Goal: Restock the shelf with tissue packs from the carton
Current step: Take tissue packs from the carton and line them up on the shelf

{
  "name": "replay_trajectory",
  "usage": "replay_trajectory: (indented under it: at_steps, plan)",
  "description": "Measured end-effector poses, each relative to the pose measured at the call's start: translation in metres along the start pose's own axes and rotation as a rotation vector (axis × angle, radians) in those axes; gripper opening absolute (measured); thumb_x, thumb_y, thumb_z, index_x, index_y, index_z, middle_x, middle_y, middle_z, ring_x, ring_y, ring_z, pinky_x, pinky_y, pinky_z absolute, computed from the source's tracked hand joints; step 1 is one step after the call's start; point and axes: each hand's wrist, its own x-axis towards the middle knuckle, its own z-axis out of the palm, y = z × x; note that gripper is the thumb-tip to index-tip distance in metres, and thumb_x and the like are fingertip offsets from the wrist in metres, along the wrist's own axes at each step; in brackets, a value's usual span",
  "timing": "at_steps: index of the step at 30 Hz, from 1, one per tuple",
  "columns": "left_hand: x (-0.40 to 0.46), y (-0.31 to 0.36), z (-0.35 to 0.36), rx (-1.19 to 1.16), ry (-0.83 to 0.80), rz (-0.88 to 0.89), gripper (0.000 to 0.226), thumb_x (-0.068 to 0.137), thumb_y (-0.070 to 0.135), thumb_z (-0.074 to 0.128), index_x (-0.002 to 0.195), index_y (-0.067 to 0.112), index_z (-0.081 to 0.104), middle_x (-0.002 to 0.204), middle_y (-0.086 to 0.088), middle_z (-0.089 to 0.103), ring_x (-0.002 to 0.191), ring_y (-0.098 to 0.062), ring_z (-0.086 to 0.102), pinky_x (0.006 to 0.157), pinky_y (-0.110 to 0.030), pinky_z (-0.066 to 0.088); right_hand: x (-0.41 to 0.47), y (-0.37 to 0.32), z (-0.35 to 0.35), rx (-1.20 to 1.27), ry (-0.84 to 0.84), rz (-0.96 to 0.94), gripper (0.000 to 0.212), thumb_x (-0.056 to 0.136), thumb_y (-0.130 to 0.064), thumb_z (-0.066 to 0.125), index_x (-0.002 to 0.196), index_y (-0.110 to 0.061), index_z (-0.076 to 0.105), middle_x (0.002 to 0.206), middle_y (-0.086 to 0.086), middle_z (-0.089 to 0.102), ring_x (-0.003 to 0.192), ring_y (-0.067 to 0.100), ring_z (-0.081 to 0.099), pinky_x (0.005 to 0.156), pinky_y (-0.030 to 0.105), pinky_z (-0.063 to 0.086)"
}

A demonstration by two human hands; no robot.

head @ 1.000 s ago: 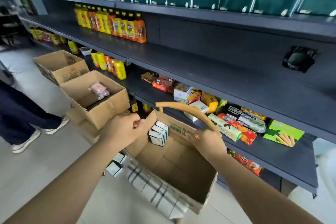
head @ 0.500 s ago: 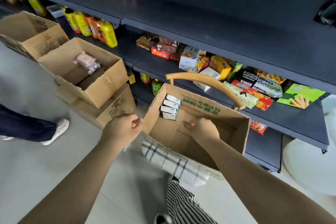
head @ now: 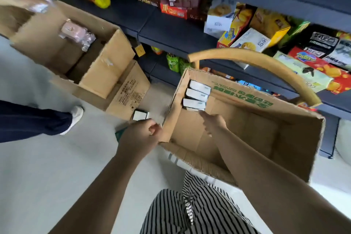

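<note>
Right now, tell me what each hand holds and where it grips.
The left hand grips the carton by its near-left corner edge. The right hand holds nothing; its fingertips reach the lowest tissue pack.

Carton [head: 245,100]: open-topped brown cardboard with green print on the inner far wall, tilted, mostly empty. Tissue packs [head: 197,97]: four white packs with dark edges stacked against its left inner wall; one more similar pack [head: 140,115] lies on the floor just left of the carton. Shelf [head: 171,32]: dark, multi-tier, bare patch on the left of the tier directly behind the carton.
</note>
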Motion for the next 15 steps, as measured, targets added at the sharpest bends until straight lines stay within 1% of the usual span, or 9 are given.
replay_trajectory:
  at_steps: [1,2,4,6,8,9,11,13,15]
  plan:
    - [0.01,0.0,0.003,-0.018,-0.02,0.0,0.042,0.075,0.043,0.035,0.081,0.012,0.062,0.077,0.0,0.065,0.073,-0.014,0.053,0.062,-0.026,0.039,0.011,-0.006,0.006,0.103,-0.003,0.076,0.052,0.088,-0.049,0.055,0.113,-0.003,0.059,0.102,0.013,0.062,0.077,0.02,0.054,0.077,0.035,0.048]
    - [0.022,-0.002,0.009,-0.036,-0.047,-0.007,0.044,0.078,0.043,0.036,0.089,0.012,0.065,0.085,0.0,0.067,0.077,-0.011,0.053,0.066,-0.027,0.039,0.023,-0.011,0.013,0.183,-0.004,0.16,0.059,0.085,-0.052,0.058,0.121,-0.005,0.055,0.105,0.011,0.06,0.083,0.021,0.053,0.075,0.035,0.048]
    - [0.039,-0.006,0.021,-0.079,-0.073,-0.031,0.035,0.09,0.038,0.044,0.099,0.011,0.066,0.096,0.0,0.068,0.082,-0.008,0.052,0.072,-0.024,0.04,0.04,-0.019,0.025,0.298,-0.026,0.252,0.068,0.081,-0.055,0.062,0.129,-0.008,0.049,0.107,0.008,0.053,0.091,0.023,0.05,0.073,0.034,0.043]
    - [0.056,-0.012,0.036,-0.099,-0.066,-0.049,0.027,0.092,0.029,0.05,0.1,0.01,0.067,0.101,0.0,0.069,0.084,-0.006,0.051,0.071,-0.021,0.036,0.061,-0.024,0.038,0.383,-0.066,0.295,0.075,0.08,-0.056,0.063,0.136,-0.011,0.042,0.124,0.008,0.049,0.11,0.026,0.049,0.085,0.036,0.042]
    - [0.07,-0.017,0.048,-0.096,-0.082,-0.052,0.027,0.092,0.029,0.049,0.1,0.01,0.066,0.099,0.0,0.068,0.083,-0.005,0.051,0.064,-0.02,0.035,0.08,-0.024,0.048,0.419,-0.08,0.331,0.079,0.079,-0.058,0.063,0.138,-0.012,0.038,0.136,0.008,0.043,0.123,0.026,0.043,0.098,0.036,0.038]
    - [0.076,-0.018,0.052,-0.103,-0.093,-0.047,0.027,0.093,0.029,0.048,0.1,0.01,0.066,0.096,0.002,0.067,0.082,-0.005,0.051,0.062,-0.015,0.035,0.086,-0.024,0.051,0.437,-0.076,0.338,0.078,0.079,-0.058,0.063,0.137,-0.013,0.038,0.137,0.007,0.042,0.124,0.025,0.042,0.101,0.035,0.036]
    - [0.087,-0.023,0.061,-0.112,-0.123,-0.034,0.027,0.093,0.031,0.047,0.096,0.012,0.066,0.087,0.005,0.062,0.078,-0.004,0.051,0.062,-0.006,0.032,0.1,-0.023,0.056,0.482,-0.055,0.346,0.076,0.079,-0.059,0.062,0.135,-0.013,0.041,0.133,0.004,0.044,0.121,0.021,0.043,0.102,0.033,0.036]
    - [0.096,-0.026,0.069,-0.123,-0.142,-0.014,0.028,0.091,0.037,0.044,0.087,0.017,0.063,0.077,0.01,0.058,0.07,0.004,0.049,0.06,-0.008,0.032,0.113,-0.021,0.058,0.489,-0.01,0.311,0.071,0.08,-0.057,0.062,0.133,-0.014,0.043,0.122,0.001,0.046,0.113,0.018,0.046,0.101,0.031,0.038]
    - [0.102,-0.028,0.074,-0.135,-0.135,0.015,0.028,0.083,0.042,0.041,0.078,0.02,0.058,0.068,0.013,0.054,0.065,0.007,0.047,0.056,-0.008,0.032,0.12,-0.011,0.058,0.521,0.044,0.248,0.055,0.081,-0.051,0.065,0.123,-0.019,0.05,0.108,-0.003,0.049,0.103,0.016,0.047,0.093,0.029,0.039]
